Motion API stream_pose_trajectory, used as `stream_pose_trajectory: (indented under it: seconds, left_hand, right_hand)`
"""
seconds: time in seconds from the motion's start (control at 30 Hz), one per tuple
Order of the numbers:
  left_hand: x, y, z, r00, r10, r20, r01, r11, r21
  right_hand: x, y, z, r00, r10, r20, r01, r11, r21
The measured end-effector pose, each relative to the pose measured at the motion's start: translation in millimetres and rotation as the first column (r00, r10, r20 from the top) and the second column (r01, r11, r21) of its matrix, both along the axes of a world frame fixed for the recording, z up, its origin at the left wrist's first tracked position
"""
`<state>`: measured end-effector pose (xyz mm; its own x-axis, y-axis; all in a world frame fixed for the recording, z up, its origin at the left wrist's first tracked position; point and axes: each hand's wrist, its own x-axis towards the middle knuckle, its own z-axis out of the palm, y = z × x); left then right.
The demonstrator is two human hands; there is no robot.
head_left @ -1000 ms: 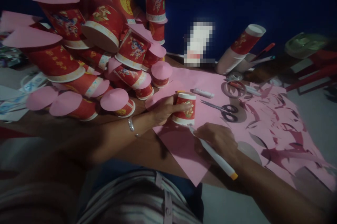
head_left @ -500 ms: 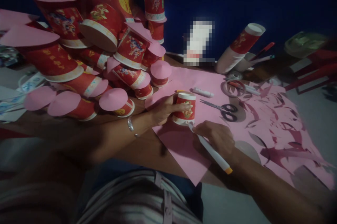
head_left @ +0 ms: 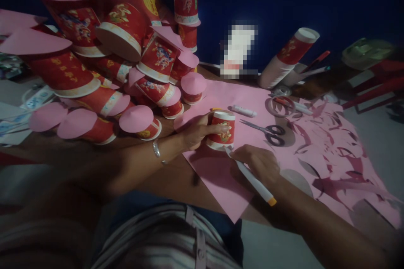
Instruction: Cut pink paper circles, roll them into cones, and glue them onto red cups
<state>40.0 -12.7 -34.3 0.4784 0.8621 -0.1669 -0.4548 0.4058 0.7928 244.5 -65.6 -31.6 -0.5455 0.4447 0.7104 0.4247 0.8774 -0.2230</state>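
Observation:
My left hand (head_left: 195, 130) is wrapped round a red paper cup (head_left: 223, 131) that stands upside down on a pink paper sheet (head_left: 221, 174). My right hand (head_left: 260, 163) grips a white pen (head_left: 251, 176) with an orange end. The pen's tip touches the paper at the cup's lower rim. A metal bracelet sits on my left wrist.
A heap of red cups topped with pink paper cones (head_left: 126, 62) fills the left. Scissors (head_left: 265, 130), a white marker (head_left: 243, 111), a tape roll (head_left: 279, 106) and pink paper scraps (head_left: 328, 151) lie to the right. A stack of cups (head_left: 285, 56) leans at the back.
My right hand and the pen have shifted slightly up and left along the cup's rim. The left hand and cup have stayed put.

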Motion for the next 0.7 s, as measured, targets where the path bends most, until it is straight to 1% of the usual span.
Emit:
stream_pose_trajectory:
  seconds: [0.17, 0.37, 0.53, 0.7]
  left_hand:
    - [0.0, 0.2, -0.6, 1.000, 0.014, -0.002, -0.014, 1.000, -0.010]
    - [-0.1, -0.8, 1.4, 0.999, 0.019, -0.041, -0.019, 1.000, 0.004]
    - [-0.2, -1.5, 3.1, 0.998, 0.003, -0.059, -0.002, 1.000, 0.014]
    - [-0.5, -1.9, 2.9, 0.998, 0.000, -0.057, 0.001, 1.000, 0.029]
  right_hand:
    - [-0.6, -0.9, 3.1, 0.999, 0.039, 0.022, -0.038, 0.999, -0.023]
    - [-0.7, -2.8, 4.0, 0.999, 0.025, 0.037, -0.023, 0.999, -0.036]
    - [-3.1, -1.3, 3.1, 0.999, -0.020, -0.044, 0.023, 0.997, 0.067]
    - [-6.1, 0.7, 8.8, 0.999, -0.027, -0.021, 0.028, 0.998, 0.064]
